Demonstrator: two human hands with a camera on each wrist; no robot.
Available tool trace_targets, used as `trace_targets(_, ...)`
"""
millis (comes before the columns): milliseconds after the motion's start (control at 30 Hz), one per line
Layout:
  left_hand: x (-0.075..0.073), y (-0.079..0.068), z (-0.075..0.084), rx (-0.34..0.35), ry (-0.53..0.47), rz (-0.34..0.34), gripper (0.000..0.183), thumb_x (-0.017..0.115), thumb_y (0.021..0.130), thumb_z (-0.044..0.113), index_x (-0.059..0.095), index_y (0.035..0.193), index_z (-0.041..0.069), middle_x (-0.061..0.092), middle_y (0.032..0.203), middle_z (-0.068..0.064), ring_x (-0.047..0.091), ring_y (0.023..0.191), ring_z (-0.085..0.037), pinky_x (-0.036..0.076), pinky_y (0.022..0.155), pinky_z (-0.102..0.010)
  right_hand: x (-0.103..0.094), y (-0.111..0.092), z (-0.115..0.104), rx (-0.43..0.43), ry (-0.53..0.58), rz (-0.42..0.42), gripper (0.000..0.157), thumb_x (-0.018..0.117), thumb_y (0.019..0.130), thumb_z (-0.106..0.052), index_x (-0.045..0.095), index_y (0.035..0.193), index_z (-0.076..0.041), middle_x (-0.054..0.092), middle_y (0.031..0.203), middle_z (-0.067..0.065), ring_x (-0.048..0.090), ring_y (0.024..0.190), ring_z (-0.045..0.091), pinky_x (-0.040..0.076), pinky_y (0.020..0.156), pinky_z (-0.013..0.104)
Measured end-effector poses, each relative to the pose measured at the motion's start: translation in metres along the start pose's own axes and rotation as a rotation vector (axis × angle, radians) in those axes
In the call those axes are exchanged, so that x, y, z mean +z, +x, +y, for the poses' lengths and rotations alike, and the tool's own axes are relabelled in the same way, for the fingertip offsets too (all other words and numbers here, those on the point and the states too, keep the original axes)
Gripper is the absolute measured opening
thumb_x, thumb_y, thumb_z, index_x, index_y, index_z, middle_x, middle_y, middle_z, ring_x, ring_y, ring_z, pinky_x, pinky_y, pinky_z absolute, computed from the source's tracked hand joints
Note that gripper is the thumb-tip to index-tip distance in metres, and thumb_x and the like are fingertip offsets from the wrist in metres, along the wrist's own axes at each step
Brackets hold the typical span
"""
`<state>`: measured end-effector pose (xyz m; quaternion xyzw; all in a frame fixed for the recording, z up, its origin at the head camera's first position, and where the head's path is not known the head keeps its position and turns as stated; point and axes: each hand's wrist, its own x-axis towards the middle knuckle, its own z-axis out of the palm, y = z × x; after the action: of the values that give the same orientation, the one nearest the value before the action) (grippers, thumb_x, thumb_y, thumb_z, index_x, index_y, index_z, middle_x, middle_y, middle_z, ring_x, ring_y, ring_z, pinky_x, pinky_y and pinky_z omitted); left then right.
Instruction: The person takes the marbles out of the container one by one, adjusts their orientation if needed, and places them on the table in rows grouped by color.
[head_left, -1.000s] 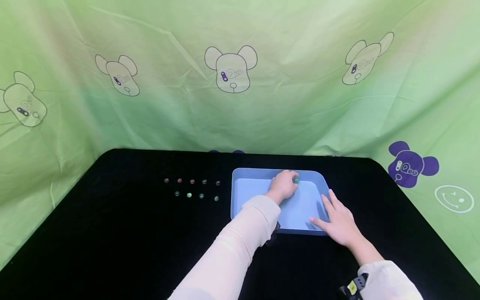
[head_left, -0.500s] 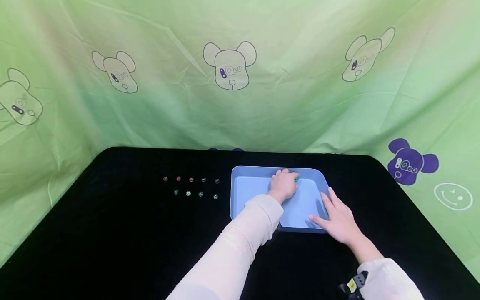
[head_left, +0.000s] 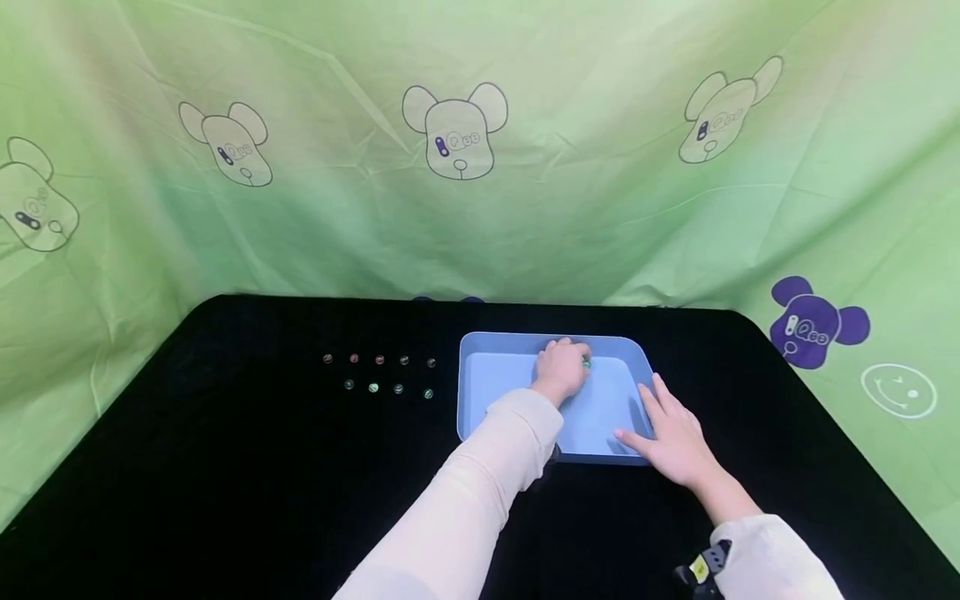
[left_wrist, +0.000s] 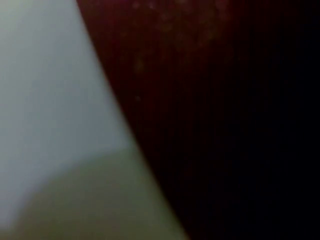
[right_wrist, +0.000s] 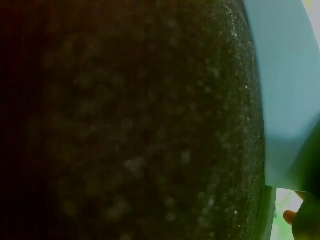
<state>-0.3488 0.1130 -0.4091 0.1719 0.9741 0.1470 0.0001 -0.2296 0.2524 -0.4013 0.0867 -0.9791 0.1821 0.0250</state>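
In the head view a shallow blue tray sits on the black table, right of the middle. My left hand is inside it near the far wall, fingers curled down. A small green marble shows at the fingertips, which pinch it; the hand covers part of it. My right hand rests at the tray's near right corner with fingers spread and fairly straight. The left wrist view is too dark and blurred to show fingers. In the right wrist view the tray stands at the right, with a fingertip below.
Left of the tray, small glass marbles lie in two rows: a far row with reddish marbles and a near row with greenish ones. Black cloth covers the table. A green printed curtain hangs behind and at the sides.
The left hand's fingers shift slightly about the green marble, which moves a little back and forth. The right hand stays at the tray's corner. The head view has tilted slightly.
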Motion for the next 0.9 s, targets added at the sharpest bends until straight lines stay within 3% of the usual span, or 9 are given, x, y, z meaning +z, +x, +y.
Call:
trace_targets(133, -0.002, -0.002, -0.006, -0.006, -0.026, 0.002, 0.018, 0.057, 0.082, 0.031, 0.06, 0.1, 0.03, 0.053, 0.098, 0.008, 0.048, 0.09, -0.011, 0.039, 0.073, -0.024, 0.002, 0.0, -0.002, -0.003, 0.005, -0.001, 0.082, 0.053, 0.08, -0.045, 0.023, 0.129, 0.012, 0.007, 0.136, 0.03, 0.013, 0.119, 0.048, 0.012, 0.088, 0.061)
trace_targets(433, -0.014, -0.007, -0.019, -0.089, -0.252, -0.003, 0.01, 0.057, 0.082, 0.023, 0.059, 0.091, 0.02, 0.058, 0.09, 0.009, 0.051, 0.081, -0.008, 0.039, 0.067, -0.02, 0.003, 0.0, -0.002, -0.002, -0.006, 0.0, 0.082, 0.052, 0.08, -0.046, 0.022, 0.129, 0.012, 0.006, 0.136, 0.031, 0.013, 0.118, 0.049, 0.012, 0.088, 0.061)
trace_targets(667, -0.028, -0.016, -0.023, -0.062, -0.449, 0.02, 0.007, 0.061, 0.079, 0.017, 0.059, 0.086, 0.015, 0.054, 0.077, 0.008, 0.049, 0.071, -0.007, 0.037, 0.062, -0.017, 0.002, 0.0, 0.001, -0.011, -0.012, 0.004, 0.082, 0.052, 0.08, -0.046, 0.023, 0.129, 0.013, 0.006, 0.135, 0.032, 0.014, 0.118, 0.049, 0.013, 0.087, 0.061)
trace_targets(900, -0.041, -0.03, -0.026, -0.03, -0.598, 0.02, 0.007, 0.062, 0.079, 0.014, 0.06, 0.085, 0.013, 0.053, 0.076, 0.008, 0.049, 0.072, -0.006, 0.037, 0.064, -0.015, 0.002, 0.001, 0.002, 0.002, -0.012, -0.008, 0.083, 0.051, 0.08, -0.047, 0.021, 0.129, 0.013, 0.005, 0.136, 0.032, 0.013, 0.118, 0.049, 0.013, 0.088, 0.062)
